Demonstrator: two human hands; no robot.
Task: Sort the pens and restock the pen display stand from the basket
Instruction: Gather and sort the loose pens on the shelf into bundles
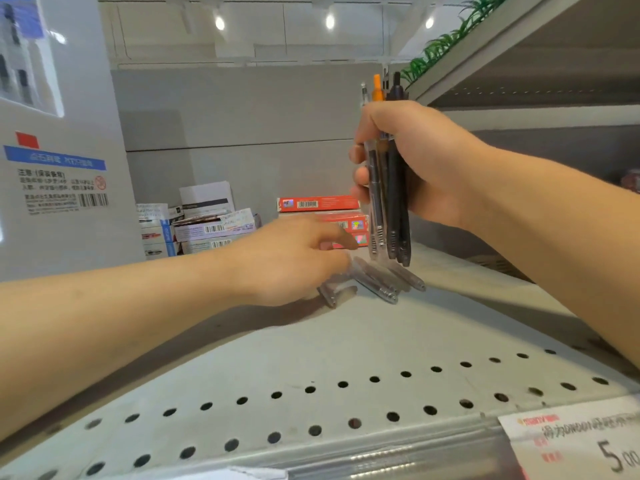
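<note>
Sorting is underway, judging by the layout: the right hand (412, 161) has its grip closed around an upright bundle of pens (389, 188), while the left hand (294, 261), fingers loosely curled, reaches toward clear pens (377, 280) lying on the shelf (346, 341) just below the bundle. The next move calls for pinching one cleanly.

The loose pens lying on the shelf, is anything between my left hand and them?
Nothing visible blocks them. The left hand reaches over the loose pens on the shelf, fingers right by them. The right hand holds its bundle of pens upright just above, tips clear of the loose ones.
</note>
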